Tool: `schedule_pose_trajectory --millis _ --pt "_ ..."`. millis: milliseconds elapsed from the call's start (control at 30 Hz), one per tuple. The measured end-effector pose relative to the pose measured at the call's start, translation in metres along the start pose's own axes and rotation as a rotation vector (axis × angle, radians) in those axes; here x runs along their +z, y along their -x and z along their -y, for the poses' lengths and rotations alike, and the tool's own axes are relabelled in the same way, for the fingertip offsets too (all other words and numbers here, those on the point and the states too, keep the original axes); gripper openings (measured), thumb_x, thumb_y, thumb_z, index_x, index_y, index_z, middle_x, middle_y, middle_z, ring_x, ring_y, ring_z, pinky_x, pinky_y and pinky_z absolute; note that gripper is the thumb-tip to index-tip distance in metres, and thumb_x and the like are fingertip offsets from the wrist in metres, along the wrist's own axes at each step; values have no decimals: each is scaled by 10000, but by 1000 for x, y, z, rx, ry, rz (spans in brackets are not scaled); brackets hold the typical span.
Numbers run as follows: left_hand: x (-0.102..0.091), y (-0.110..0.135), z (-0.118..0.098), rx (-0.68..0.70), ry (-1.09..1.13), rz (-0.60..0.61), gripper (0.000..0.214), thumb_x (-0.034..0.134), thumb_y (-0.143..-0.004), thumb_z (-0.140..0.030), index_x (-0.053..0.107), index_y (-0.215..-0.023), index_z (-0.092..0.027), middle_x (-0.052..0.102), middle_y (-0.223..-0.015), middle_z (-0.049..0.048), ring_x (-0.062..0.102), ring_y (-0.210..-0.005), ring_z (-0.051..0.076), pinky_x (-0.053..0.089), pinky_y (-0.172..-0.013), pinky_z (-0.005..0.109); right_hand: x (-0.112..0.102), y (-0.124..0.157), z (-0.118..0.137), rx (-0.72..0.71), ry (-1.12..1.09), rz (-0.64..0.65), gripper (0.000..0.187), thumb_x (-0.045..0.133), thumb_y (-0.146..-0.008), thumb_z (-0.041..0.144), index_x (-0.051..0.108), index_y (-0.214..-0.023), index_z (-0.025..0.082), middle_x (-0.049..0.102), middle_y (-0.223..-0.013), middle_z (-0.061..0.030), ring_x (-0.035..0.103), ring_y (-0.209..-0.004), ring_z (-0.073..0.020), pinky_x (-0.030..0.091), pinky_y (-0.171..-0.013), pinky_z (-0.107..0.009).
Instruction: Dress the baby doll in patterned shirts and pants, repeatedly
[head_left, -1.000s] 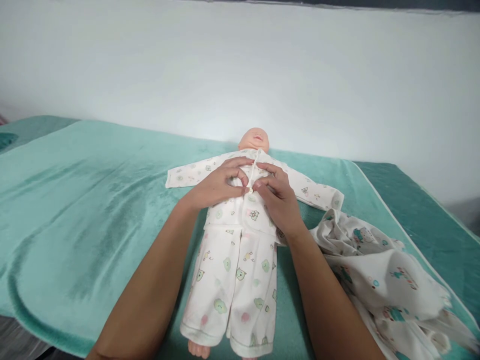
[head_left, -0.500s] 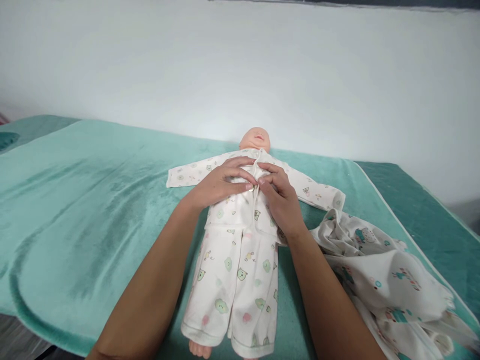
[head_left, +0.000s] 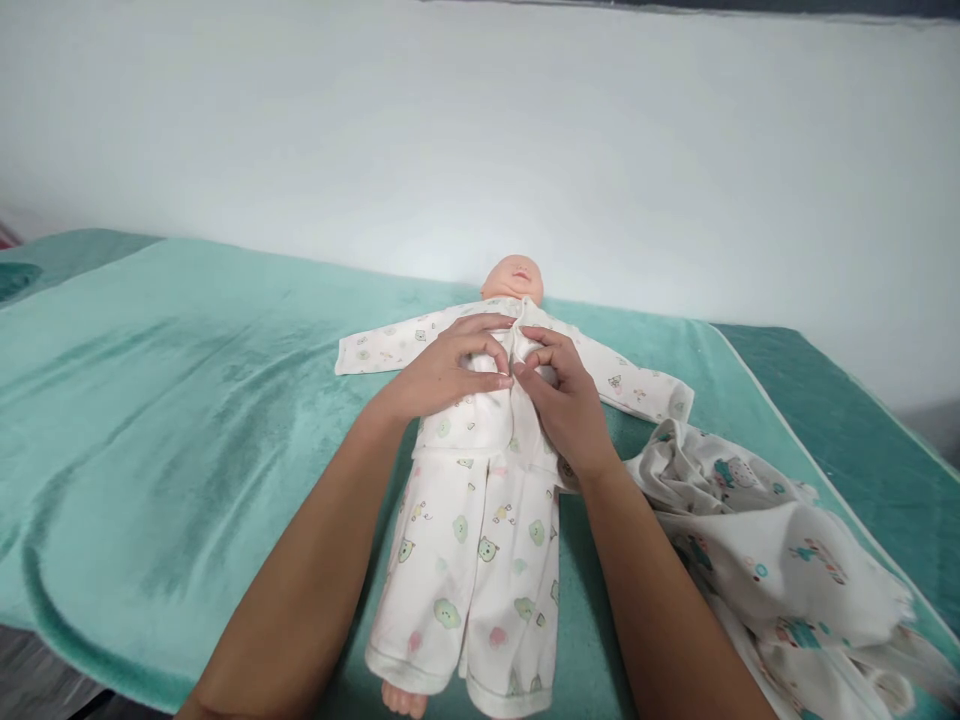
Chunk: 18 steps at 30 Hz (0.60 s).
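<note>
On the far left I see the teal blanket (head_left: pixel 150 400) spreading in soft folds towards the white wall (head_left: pixel 480 130). Next comes my left hand (head_left: pixel 450 370), laid over the doll's chest: the thumb and forefinger meet at the front edge of the white printed shirt (head_left: pixel 465 435), pinching the cloth, while a longer finger reaches up towards the neckline. The shirt lies right under the fingers, its front opening running between my two hands. The doll (head_left: pixel 514 278) is on its back, head near the wall, arms out in the sleeves; printed trousers (head_left: pixel 442 560) cover its legs below my wrists, and one foot (head_left: pixel 403 700) pokes out. On the opening's other side, my right hand (head_left: pixel 562 395) pinches the edge between thumb and bent forefinger — whether a button sits there I cannot tell. Farthest right, beside my right forearm, a crumpled white garment (head_left: pixel 795 560) lies in a heap.
</note>
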<state>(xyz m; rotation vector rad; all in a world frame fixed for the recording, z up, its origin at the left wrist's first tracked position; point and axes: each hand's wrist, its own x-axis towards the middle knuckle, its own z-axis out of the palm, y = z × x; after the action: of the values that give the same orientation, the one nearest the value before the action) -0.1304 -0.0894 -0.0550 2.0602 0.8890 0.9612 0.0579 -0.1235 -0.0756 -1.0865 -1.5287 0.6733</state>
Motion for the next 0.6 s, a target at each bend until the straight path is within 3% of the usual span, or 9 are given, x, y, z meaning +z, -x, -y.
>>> schedule_pose_trajectory --millis 100,267,467,600 --pt "0 0 1 -1 87 -39 107 735 -844 -353 707 -837 -250 556 -1509 51 446 -1471 292 386 -1193 511 -1 0 0 58 -73 -43 151 654 -873 323 574 -767 251 639 -1330 -45 562 -1275 -251 421 -1095 -469" --pt "0 0 2 -13 184 -66 86 730 -847 -308 680 -837 -239 582 -1482 57 473 -1452 277 387 -1187 489 0 0 1 61 -69 -65 152 660 -860 315 575 -750 252 650 -1304 -39 562 -1265 -255 406 -1107 -471" --pt "3 -1 5 -23 321 -182 107 707 -860 -292 627 -836 -223 646 -1402 62 556 -1375 252 432 -1155 451 0 1 1 132 -206 -70 194 666 -863 363 569 -748 240 641 -1310 -44 620 -1114 -239 503 -926 -399" --pt "4 -1 5 -51 317 -197 126 704 -857 -305 611 -853 -220 643 -1407 71 567 -1357 258 449 -1133 442 -1 1 1 130 -192 -75 199 670 -859 357 567 -737 238 647 -1293 -40 617 -1094 -235 496 -930 -394"
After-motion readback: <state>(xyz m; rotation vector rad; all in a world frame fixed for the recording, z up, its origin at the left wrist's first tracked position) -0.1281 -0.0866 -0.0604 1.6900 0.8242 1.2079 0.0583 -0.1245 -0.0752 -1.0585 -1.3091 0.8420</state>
